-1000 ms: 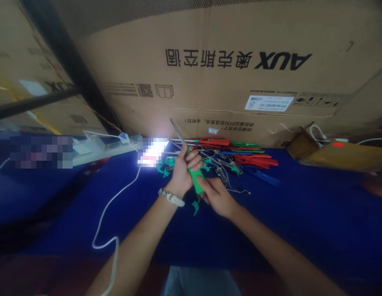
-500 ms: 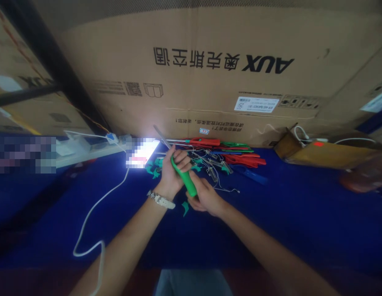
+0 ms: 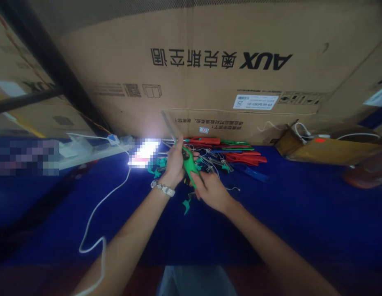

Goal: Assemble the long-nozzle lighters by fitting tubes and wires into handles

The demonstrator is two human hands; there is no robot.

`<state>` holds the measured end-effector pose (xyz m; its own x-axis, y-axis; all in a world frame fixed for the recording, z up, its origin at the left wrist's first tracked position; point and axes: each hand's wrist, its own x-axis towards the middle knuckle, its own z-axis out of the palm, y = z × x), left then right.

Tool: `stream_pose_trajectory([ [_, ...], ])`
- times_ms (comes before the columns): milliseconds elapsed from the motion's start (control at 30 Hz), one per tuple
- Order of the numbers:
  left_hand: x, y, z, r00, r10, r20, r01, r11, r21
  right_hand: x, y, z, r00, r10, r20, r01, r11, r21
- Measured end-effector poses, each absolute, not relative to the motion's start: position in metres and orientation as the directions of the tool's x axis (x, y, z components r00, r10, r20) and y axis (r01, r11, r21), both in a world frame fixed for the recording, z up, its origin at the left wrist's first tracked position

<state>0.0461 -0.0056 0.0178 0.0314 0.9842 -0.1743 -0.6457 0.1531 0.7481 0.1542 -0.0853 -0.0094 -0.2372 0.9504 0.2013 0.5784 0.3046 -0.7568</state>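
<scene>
A green long-nosed lighter (image 3: 189, 165) is held tilted between both hands, its metal tube (image 3: 169, 125) pointing up and to the left. My left hand (image 3: 175, 164) is closed around the lighter where the tube meets the handle. Lower on the green handle, my right hand (image 3: 211, 190) grips it with the thumb along its side. A dark opening shows in the handle near my left fingers. Just below the hands lies a teal trigger piece (image 3: 186, 206). Small teal parts (image 3: 154, 170) and thin white wires (image 3: 216, 174) are scattered around and behind the hands.
Behind the hands lie red lighter bodies (image 3: 246, 158), a blue one (image 3: 250, 172) and a green one. A bright, blurred-out screen (image 3: 144, 153) is on the left with a white cable (image 3: 89, 222). A large cardboard box (image 3: 191, 90) stands across the back; a smaller open box (image 3: 335, 151) sits right.
The lighter has turned to a steeper tilt, and an opening in its handle now shows. My left fingers have loosened from across the handle; my right hand has shifted slightly right.
</scene>
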Motion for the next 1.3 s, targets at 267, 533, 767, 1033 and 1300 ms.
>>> stream_pose_trajectory([
  [267,0.043,-0.014,0.014,0.219,0.964,-0.149,-0.794,0.265,0.548,0.149,-0.088,-0.016,-0.327,0.943,-0.065,0.127,-0.024,-0.992],
  [533,0.02,-0.022,0.025,0.385,0.922,-0.033,-0.83,0.361,0.425,0.153,-0.083,-0.022,-0.21,0.977,0.024,0.312,0.09,-0.946],
  [767,0.005,-0.024,0.025,0.304,0.95,-0.067,-0.817,0.296,0.494,0.178,-0.086,-0.011,-0.318,0.882,0.349,0.593,0.472,-0.652],
  [1033,-0.006,-0.03,0.018,0.262,0.96,-0.098,-0.8,0.273,0.534,0.167,-0.081,-0.014,-0.232,0.911,0.342,0.906,0.33,-0.265],
  [1300,0.01,-0.037,0.005,0.146,0.976,-0.162,-0.824,0.211,0.526,0.179,-0.052,-0.003,-0.199,0.965,0.169,0.967,0.222,-0.125],
])
